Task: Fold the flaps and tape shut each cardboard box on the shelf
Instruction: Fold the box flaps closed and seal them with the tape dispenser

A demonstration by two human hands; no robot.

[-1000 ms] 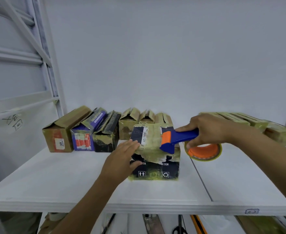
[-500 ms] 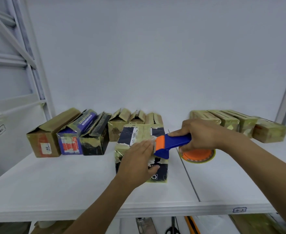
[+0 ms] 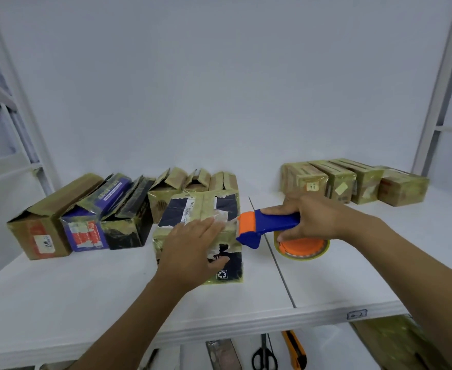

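Observation:
A dark-printed cardboard box (image 3: 193, 206) stands at the front middle of the white shelf (image 3: 86, 297), its flaps folded down. My left hand (image 3: 193, 249) lies flat on the box's top front edge, fingers spread, pressing a strip of clear tape. My right hand (image 3: 310, 220) grips the blue and orange tape dispenser (image 3: 262, 225), whose orange head sits at the box's right top edge. The tape roll (image 3: 302, 248) hangs below my hand. A clear strip runs from the dispenser head to under my left fingers.
Several open-flapped boxes (image 3: 86, 217) line the back left of the shelf. Several taped boxes (image 3: 353, 182) stand in a row at the back right. Scissors (image 3: 263, 356) and an orange utility knife (image 3: 297, 351) lie on the level below. Metal uprights frame both sides.
My left hand has slid from the box's left side onto its top front edge, over the tape. The dispenser has pulled right, off the box top to its right edge.

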